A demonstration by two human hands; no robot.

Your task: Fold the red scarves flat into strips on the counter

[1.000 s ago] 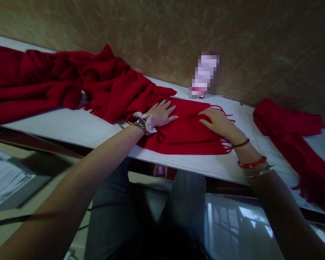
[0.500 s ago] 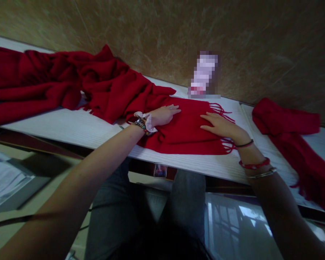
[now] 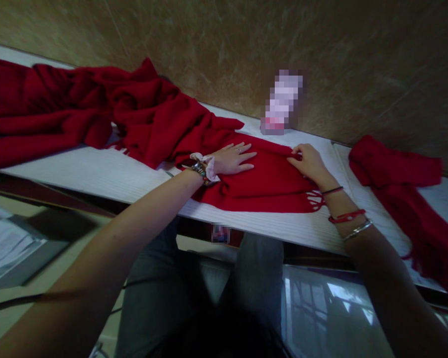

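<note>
Nearest the camera are the person's knees (image 3: 205,278) in grey-blue denim, tucked under the edge of the white ribbed surface (image 3: 108,174), with a stack of papers (image 3: 7,243) lying lower down at the left, too blurred to read. Both forearms reach over the edge onto a red scarf (image 3: 272,184) spread flat across the middle of the surface, its fringe (image 3: 315,199) trailing at the near right corner. The left hand (image 3: 234,159) lies palm down on the scarf with fingers spread and a ring on one of them; a pale scrunchie (image 3: 208,166) and a beaded band sit on that wrist. The right hand (image 3: 309,161), well apart from the left, has its fingers curled and pinched on the scarf's far right edge; its wrist carries a black cord, a red cord and a silver bangle (image 3: 357,229). Farther left, a heap of red cloth (image 3: 59,114) sprawls over the surface, touching the scarf. At the right lies a second red scarf (image 3: 399,179), folded and set apart. At the back, a pinkish pixelated object (image 3: 281,102) stands against the brown mottled wall (image 3: 339,49); any label on it cannot be made out.
</note>
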